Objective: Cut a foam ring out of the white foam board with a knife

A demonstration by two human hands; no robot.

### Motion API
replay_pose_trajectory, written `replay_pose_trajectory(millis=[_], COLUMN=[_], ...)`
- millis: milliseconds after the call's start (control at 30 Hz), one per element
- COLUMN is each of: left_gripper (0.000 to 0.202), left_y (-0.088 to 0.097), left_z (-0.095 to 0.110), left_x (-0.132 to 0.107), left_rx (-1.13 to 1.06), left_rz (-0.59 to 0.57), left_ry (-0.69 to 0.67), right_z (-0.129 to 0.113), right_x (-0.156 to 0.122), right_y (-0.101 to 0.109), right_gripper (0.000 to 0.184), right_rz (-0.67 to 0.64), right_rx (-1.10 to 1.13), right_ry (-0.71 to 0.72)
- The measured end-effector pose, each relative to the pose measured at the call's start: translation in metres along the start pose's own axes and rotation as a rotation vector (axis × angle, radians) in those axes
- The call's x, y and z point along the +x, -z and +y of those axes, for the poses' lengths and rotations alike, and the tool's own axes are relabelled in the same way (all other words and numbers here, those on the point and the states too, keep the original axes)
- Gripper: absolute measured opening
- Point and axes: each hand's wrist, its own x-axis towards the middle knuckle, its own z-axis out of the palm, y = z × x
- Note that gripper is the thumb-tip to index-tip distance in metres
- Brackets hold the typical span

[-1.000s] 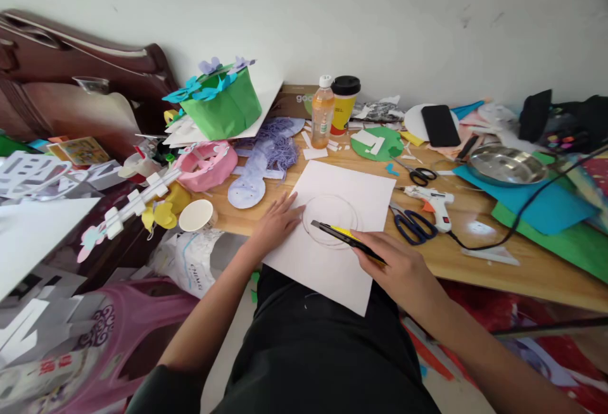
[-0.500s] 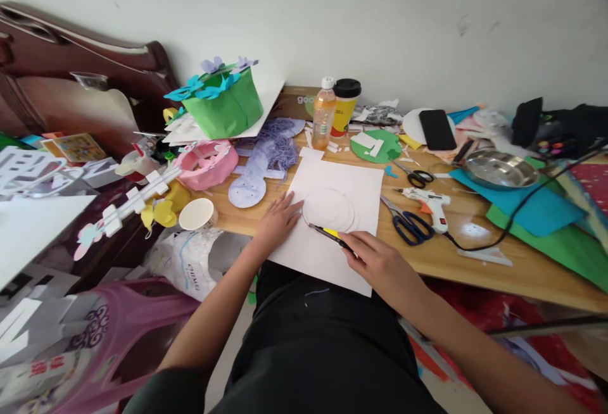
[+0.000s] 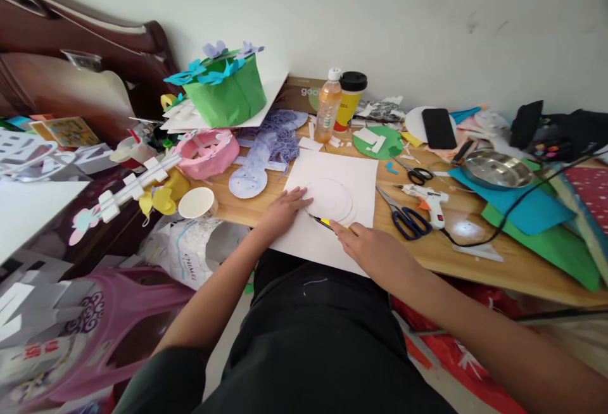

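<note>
A white sheet [image 3: 332, 173] lies on the wooden table's near edge, with a circle outline [image 3: 330, 200] marked or cut into it. My left hand [image 3: 285, 209] rests flat on the sheet's left side, fingers stretched toward the circle. My right hand [image 3: 368, 246] is closed round a yellow and black utility knife [image 3: 322, 222], whose tip touches the sheet at the circle's lower left edge.
Blue-handled scissors [image 3: 405, 216], a white glue gun [image 3: 430, 200] with a black cord, and black scissors [image 3: 418, 175] lie right of the sheet. Behind it stand a juice bottle [image 3: 329, 107] and yellow cup [image 3: 348, 102]. A paper cup [image 3: 197, 202], pink ring [image 3: 208, 151] and green paper box [image 3: 225, 88] sit left.
My right hand has drawn the knife down and left, from across the circle's middle to its lower left edge. The left hand stayed flat on the sheet. The view shifted slightly.
</note>
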Motion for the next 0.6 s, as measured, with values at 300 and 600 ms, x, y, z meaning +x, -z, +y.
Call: replay_pose_trajectory(millis=[300,600], left_gripper=[0.052,0.055], left_y=[0.000,0.000], left_z=[-0.001,-0.004], left_x=[0.000,0.000], left_rx=[0.003,-0.036], left_rz=[-0.014,-0.007], left_ry=[-0.016,-0.016], right_z=[0.021,0.034], right_x=[-0.012,-0.023], right_y=[-0.014,-0.020], right_gripper=[0.079,0.082], right_rz=[-0.009,0.042], right_rx=[-0.129,-0.179], right_ry=[0.100,0.182])
